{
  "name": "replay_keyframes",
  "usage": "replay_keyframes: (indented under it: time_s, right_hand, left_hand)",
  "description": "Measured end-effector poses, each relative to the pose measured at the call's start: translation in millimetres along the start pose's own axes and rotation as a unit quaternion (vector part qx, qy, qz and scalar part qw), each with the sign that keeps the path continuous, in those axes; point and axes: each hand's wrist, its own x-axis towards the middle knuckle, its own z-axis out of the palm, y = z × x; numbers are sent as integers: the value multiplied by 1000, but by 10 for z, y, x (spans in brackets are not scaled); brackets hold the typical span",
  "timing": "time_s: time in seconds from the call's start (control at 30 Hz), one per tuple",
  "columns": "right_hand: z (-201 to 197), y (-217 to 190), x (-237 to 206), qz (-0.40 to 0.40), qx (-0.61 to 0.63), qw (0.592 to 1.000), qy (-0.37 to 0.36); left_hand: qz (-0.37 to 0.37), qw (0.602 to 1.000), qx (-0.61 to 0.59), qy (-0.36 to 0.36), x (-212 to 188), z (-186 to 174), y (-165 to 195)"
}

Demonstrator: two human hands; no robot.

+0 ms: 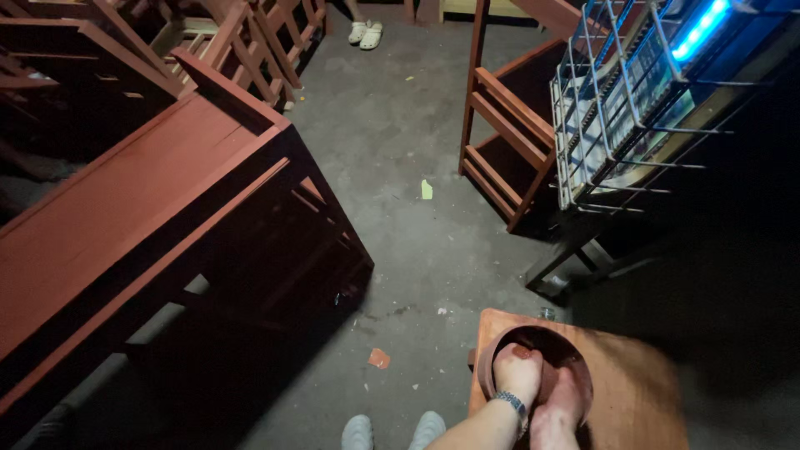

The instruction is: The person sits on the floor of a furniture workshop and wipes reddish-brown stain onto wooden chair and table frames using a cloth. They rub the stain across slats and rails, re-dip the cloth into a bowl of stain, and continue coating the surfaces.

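A round dark bowl (500, 343) with red-brown stain inside stands on a small wooden stool (642, 392) at the bottom right. Both my hands are down in the bowl. My left hand (517, 372), with a metal watch on its wrist, has its fingers curled downward. My right hand (557, 408) lies beside it, coated in red stain. The bowl's dark inside hides whether either hand grips anything.
A long red-brown wooden bench (125, 208) fills the left side, with more wooden frames behind it. A red wooden rack (500, 125) and a wire cage with a blue light (633, 92) stand at the right. Another person's white shoes (365, 33) show at the top. My own white shoes (392, 432) are on the concrete floor.
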Motion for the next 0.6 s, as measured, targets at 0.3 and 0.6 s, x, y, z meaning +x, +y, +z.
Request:
replay_keyframes:
  time_s: [0.3,0.6]
  right_hand:
    - [25,-157,14,121,37,992,-10]
    - [-58,-365,313,241,-83,947,-195]
  left_hand:
    - [-131,944,-293,-75,-99,-65,136]
    - [89,989,-116,-24,-113,-7,96]
